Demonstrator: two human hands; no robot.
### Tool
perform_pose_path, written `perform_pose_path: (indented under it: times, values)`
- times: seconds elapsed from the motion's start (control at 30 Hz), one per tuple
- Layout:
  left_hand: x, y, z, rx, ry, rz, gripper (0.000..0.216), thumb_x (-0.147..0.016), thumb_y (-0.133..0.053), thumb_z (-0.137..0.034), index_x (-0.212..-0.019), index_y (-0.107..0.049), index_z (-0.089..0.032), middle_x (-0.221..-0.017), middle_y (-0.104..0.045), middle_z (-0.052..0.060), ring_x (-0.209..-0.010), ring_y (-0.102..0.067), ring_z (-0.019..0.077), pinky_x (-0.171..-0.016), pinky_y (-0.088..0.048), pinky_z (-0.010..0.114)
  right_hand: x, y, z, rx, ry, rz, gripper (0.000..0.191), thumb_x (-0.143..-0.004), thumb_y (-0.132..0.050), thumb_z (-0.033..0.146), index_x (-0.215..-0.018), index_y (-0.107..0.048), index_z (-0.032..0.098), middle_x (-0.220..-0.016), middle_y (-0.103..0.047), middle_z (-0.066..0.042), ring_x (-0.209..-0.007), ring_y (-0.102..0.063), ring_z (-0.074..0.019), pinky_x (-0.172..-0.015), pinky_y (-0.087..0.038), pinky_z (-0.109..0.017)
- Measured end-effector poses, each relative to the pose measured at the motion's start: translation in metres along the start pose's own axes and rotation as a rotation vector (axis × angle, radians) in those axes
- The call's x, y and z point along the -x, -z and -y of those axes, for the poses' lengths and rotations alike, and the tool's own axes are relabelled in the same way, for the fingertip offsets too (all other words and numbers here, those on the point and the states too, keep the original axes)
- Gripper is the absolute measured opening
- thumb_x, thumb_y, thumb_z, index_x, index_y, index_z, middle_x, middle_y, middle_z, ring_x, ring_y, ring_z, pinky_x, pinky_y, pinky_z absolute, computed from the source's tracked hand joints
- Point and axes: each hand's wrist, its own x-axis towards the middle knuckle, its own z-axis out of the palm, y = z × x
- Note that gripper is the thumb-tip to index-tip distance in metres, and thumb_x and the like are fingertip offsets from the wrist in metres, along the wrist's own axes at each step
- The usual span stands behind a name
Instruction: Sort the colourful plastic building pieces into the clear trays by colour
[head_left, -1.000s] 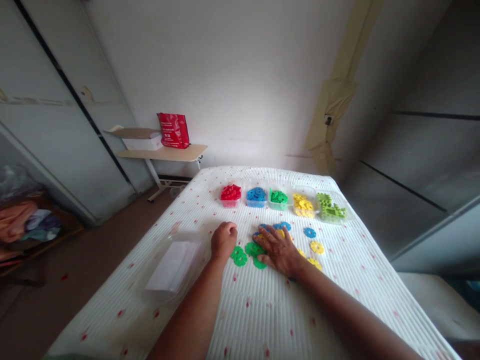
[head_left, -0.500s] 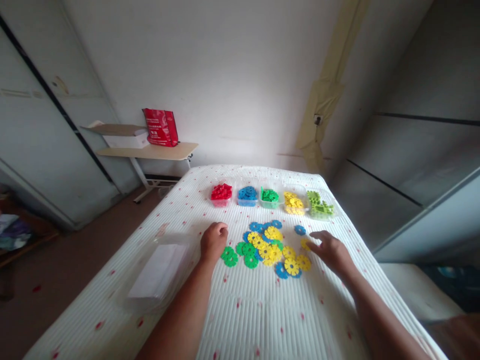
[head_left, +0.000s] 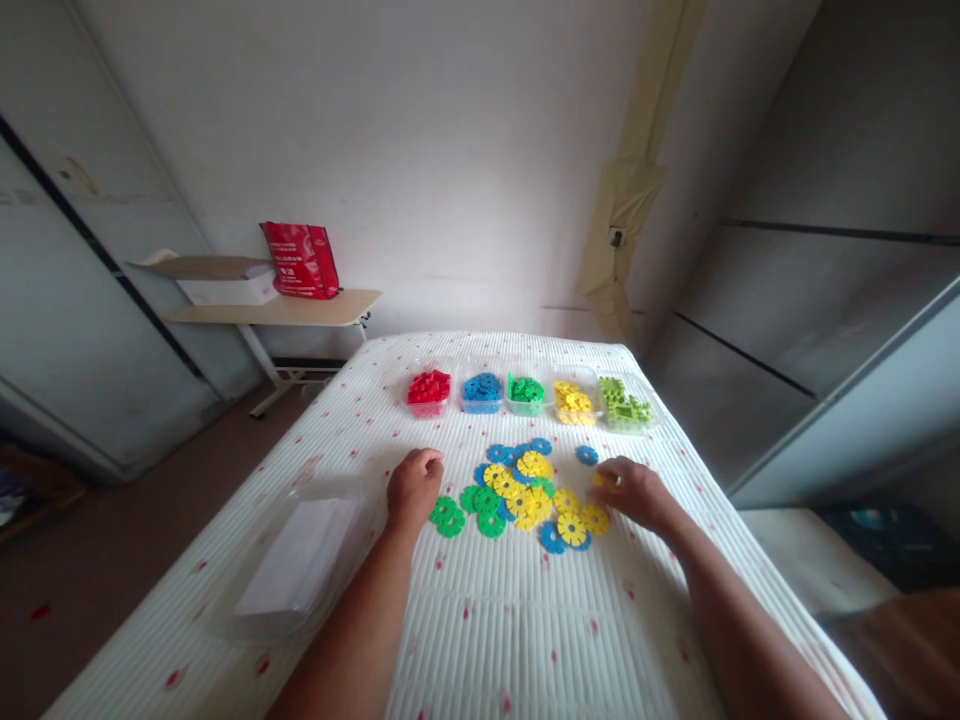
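Note:
A loose pile of flat flower-shaped discs (head_left: 525, 490) in yellow, green and blue lies on the white ribbed bed cover (head_left: 525, 620). My left hand (head_left: 412, 487) rests as a loose fist just left of the green discs (head_left: 448, 516). At the pile's right edge, my right hand (head_left: 634, 492) has its fingers pinched together over a yellow disc (head_left: 598, 481). A lone blue disc (head_left: 587, 455) lies just beyond that hand.
Past the pile stands a row of clear tubs of red (head_left: 428, 390), blue (head_left: 481, 391), green (head_left: 526, 392), yellow (head_left: 574, 401) and lime (head_left: 624, 406) pieces. A clear lidded box (head_left: 296, 560) sits at left. A side table with a red bag (head_left: 298, 260) stands beyond the bed.
My right hand lifted off the middle of the pile and went to its right edge, where it closed onto a yellow disc. The left fist stayed put. The view swung rightwards.

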Motion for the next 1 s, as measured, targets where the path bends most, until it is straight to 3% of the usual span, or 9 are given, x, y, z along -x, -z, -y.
perform_pose_path:
  times: [0.1, 0.17, 0.33, 0.5, 0.87, 1.0]
  values:
    - [0.0, 0.0, 0.0, -0.002, -0.01, 0.004, 0.021, -0.078, -0.047, -0.019, -0.085, -0.067, -0.02, -0.089, -0.069, 0.004, -0.084, -0.062, 0.016, -0.078, -0.044, 0.024, 0.012, 0.008, -0.004, -0.41, 0.039, 0.155, 0.034, -0.079, -0.05, 0.041, -0.1, -0.059, 0.016, -0.08, -0.062, -0.005, -0.062, -0.058, -0.0146, -0.057, -0.044, -0.027]
    - [-0.001, -0.001, 0.001, 0.0, -0.013, 0.005, 0.021, -0.078, -0.047, -0.019, -0.085, -0.067, -0.019, -0.09, -0.069, 0.004, -0.084, -0.062, 0.0161, -0.078, -0.044, 0.024, 0.019, 0.011, -0.003, -0.523, 0.073, 0.223, 0.036, -0.079, -0.049, 0.039, -0.104, -0.057, 0.014, -0.077, -0.062, -0.004, -0.058, -0.056, -0.0131, -0.054, -0.044, -0.026]
    - [0.0, -0.001, 0.0, -0.006, -0.01, -0.001, 0.021, -0.078, -0.047, -0.02, -0.085, -0.067, -0.02, -0.089, -0.069, 0.003, -0.084, -0.062, 0.0159, -0.079, -0.044, 0.024, 0.023, 0.007, 0.005, -0.285, 0.217, 0.2, 0.025, -0.072, -0.055, 0.024, -0.096, -0.062, 0.019, -0.087, -0.063, -0.004, -0.065, -0.055, -0.0123, -0.059, -0.045, -0.024]
    - [0.001, 0.001, -0.002, -0.014, -0.01, 0.0, 0.021, -0.077, -0.047, -0.019, -0.085, -0.067, -0.02, -0.089, -0.069, 0.004, -0.084, -0.062, 0.0162, -0.078, -0.044, 0.024, 0.022, -0.005, 0.009, 0.01, 0.287, 0.153, 0.032, -0.066, -0.058, 0.018, -0.098, -0.062, 0.023, -0.097, -0.06, -0.003, -0.079, -0.06, -0.0152, -0.071, -0.046, -0.024]
    - [0.0, 0.0, 0.0, -0.008, -0.011, 0.0, 0.021, -0.078, -0.047, -0.019, -0.084, -0.067, -0.02, -0.089, -0.068, 0.004, -0.083, -0.062, 0.0158, -0.078, -0.044, 0.024, 0.017, -0.003, 0.019, 0.107, 0.248, 0.157, 0.023, -0.068, -0.056, 0.021, -0.09, -0.062, 0.02, -0.091, -0.064, -0.004, -0.078, -0.061, -0.0169, -0.068, -0.044, -0.024]
    - [0.0, 0.0, -0.001, -0.009, -0.007, 0.008, 0.02, -0.078, -0.048, -0.019, -0.085, -0.067, -0.019, -0.088, -0.068, 0.004, -0.083, -0.062, 0.0159, -0.076, -0.044, 0.024, 0.003, 0.01, 0.017, 0.121, 0.218, 0.005, 0.025, -0.073, -0.053, 0.023, -0.096, -0.062, 0.019, -0.093, -0.064, -0.006, -0.076, -0.061, -0.0161, -0.067, -0.044, -0.024]
